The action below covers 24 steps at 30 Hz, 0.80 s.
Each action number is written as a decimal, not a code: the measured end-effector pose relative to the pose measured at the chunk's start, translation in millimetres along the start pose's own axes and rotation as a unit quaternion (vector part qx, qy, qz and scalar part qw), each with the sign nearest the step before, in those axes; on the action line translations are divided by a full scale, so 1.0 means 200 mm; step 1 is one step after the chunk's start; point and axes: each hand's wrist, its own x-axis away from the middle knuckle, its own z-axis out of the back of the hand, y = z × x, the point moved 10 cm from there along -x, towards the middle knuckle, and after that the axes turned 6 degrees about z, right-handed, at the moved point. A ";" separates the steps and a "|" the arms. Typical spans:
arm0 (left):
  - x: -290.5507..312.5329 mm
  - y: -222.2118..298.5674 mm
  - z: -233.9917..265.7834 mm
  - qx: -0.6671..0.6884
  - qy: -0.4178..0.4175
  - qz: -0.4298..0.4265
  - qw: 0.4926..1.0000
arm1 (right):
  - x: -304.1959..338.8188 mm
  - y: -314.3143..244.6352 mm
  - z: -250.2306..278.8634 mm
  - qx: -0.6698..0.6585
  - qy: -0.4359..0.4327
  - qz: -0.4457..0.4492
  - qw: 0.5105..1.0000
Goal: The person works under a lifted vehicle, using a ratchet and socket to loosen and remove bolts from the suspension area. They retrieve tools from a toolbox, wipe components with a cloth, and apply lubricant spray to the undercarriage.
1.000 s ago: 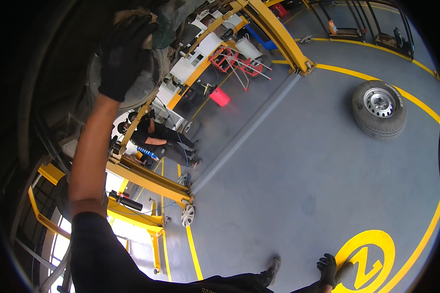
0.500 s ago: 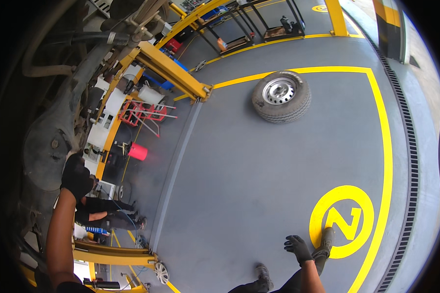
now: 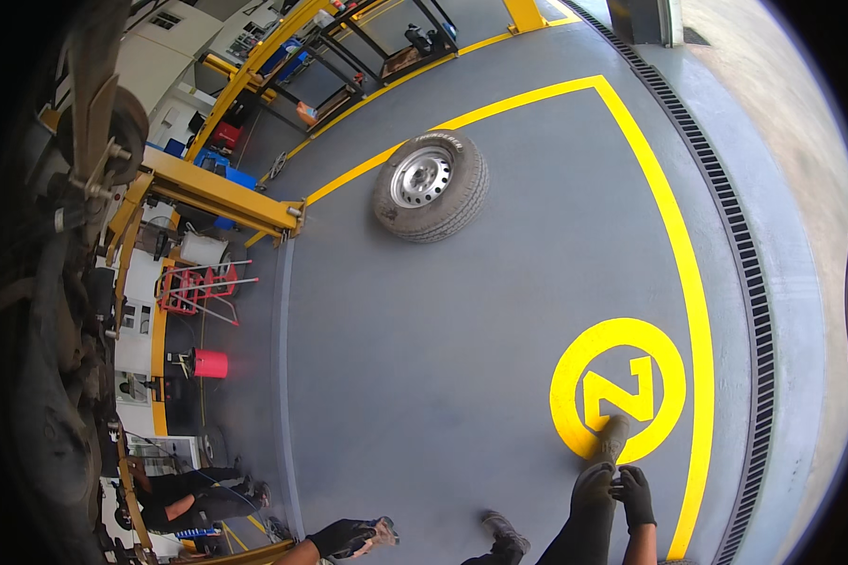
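Observation:
My left hand [image 3: 334,539], in a black glove, is out at the lower edge, left of my feet. A pale, grimy patch shows at its finger end; I cannot tell whether that is a dirty glove or something held. My right hand [image 3: 637,495], also black-gloved, hangs beside my right leg [image 3: 589,499]. Its fingers are loosely bent and apart, with nothing seen between them. Along the left side hangs the dark underside of a raised vehicle [image 3: 47,377], with neither hand on it.
A wheel with its tyre [image 3: 432,185] lies flat on the grey floor ahead. Yellow lift posts [image 3: 217,193], a red metal stand [image 3: 198,287] and a pink bucket [image 3: 209,363] are at the left. Another person [image 3: 193,499] is at the lower left. A drain grate [image 3: 740,254] runs along the right.
My left hand has come off the vehicle's underside and down toward my feet. My right hand has moved right and closer to my leg. The view has shifted, with the wheel now further left.

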 end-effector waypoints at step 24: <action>-1.14 3.66 1.42 0.063 0.255 -0.055 0.963 | -1.50 -2.32 -0.02 0.180 0.222 -0.334 0.898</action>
